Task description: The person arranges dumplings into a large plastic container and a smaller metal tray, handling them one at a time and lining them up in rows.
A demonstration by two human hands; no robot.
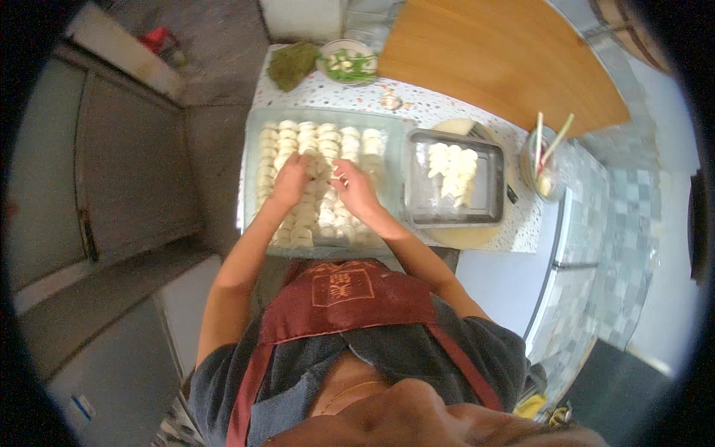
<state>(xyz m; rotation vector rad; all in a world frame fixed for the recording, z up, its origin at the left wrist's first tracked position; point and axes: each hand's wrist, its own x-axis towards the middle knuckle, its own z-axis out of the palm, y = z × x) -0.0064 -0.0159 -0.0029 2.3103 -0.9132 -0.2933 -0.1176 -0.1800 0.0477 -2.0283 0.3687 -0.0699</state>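
Rows of pale dumplings [269,162] fill a large pale-green translucent tray [394,184] in front of me. My left hand [291,180] is over the middle rows, fingertips at the dumplings; whether they grip one is hidden. To its right, my right hand [354,189] hangs over the tray with bent fingers pointing toward my left hand. Blur hides whether anything is between its fingers. A grey metal baking tray [422,207] stands to the right of the large tray, with several rows of whiter dumplings [459,170] in it.
The speckled tabletop [447,109] carries a bowl of green herbs and garlic [349,62], a dark green bundle [291,64] and a garlic bulb [391,100]. A round board [469,237] lies under the metal tray. A large wooden board [497,61] stretches behind; a jar with stalks [543,162] stands right.
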